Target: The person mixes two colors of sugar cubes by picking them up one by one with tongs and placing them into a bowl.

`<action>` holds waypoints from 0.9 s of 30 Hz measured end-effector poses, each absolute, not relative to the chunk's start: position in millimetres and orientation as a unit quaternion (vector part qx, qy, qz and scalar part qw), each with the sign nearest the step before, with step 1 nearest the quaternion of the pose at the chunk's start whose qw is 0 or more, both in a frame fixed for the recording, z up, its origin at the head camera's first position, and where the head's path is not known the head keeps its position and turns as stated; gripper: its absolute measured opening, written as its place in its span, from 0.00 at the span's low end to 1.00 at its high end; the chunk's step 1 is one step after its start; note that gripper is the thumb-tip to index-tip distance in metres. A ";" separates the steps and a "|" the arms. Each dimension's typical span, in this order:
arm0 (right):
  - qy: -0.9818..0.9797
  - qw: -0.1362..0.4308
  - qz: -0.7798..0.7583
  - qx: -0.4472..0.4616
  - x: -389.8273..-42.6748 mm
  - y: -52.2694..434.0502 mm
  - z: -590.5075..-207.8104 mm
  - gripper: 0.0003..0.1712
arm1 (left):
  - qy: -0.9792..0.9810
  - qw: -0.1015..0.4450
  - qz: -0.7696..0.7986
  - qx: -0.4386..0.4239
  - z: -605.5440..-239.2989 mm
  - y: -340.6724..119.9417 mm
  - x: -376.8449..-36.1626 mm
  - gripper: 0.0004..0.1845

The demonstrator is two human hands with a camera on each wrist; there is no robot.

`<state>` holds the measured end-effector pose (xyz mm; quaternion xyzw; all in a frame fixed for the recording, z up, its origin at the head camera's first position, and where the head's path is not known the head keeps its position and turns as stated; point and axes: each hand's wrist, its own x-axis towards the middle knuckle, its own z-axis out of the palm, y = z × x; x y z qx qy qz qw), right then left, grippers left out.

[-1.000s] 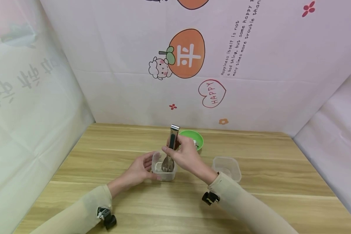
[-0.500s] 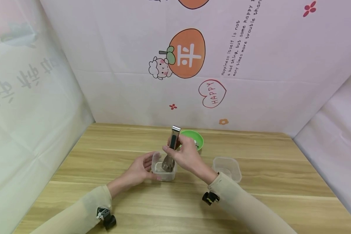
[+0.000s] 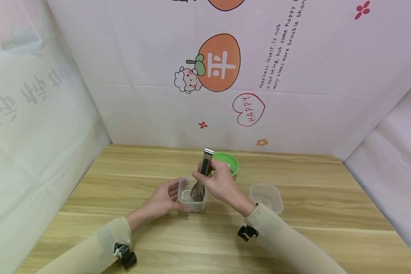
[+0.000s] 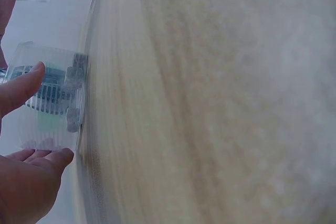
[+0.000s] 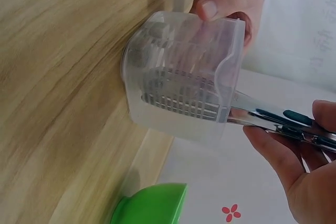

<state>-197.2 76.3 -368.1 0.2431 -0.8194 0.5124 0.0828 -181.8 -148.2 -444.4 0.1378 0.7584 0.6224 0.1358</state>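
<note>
Tongs (image 3: 203, 176) tilt slightly more to the right than before; little else has changed. Left hand (image 3: 162, 199) cups the clear tub (image 3: 191, 197) at table centre, fingers relaxed against its wall. Right hand (image 3: 219, 182) grips the tongs, tips inside the tub. Green bowl (image 3: 227, 162) sits behind, second tub (image 3: 266, 196) right. Backdrop reads "HAPPY" (image 3: 248, 109).
</note>
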 end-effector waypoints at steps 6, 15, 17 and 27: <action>-0.803 0.088 0.538 0.243 -194.7 78.0 -363.9 0.09 | 0.762 0.136 0.619 0.131 -444.4 -147.5 -181.7 0.56; -0.790 0.112 0.550 0.246 -192.6 79.8 -357.1 0.08 | 0.763 0.134 0.619 0.131 -444.9 -147.6 -181.4 0.56; -0.788 0.119 0.552 0.246 -193.3 81.1 -355.7 0.08 | 0.762 0.133 0.620 0.132 -444.7 -147.4 -181.5 0.56; -0.772 0.141 0.572 0.238 -194.4 89.6 -342.6 0.07 | 0.762 0.129 0.622 0.126 -443.6 -146.9 -180.7 0.56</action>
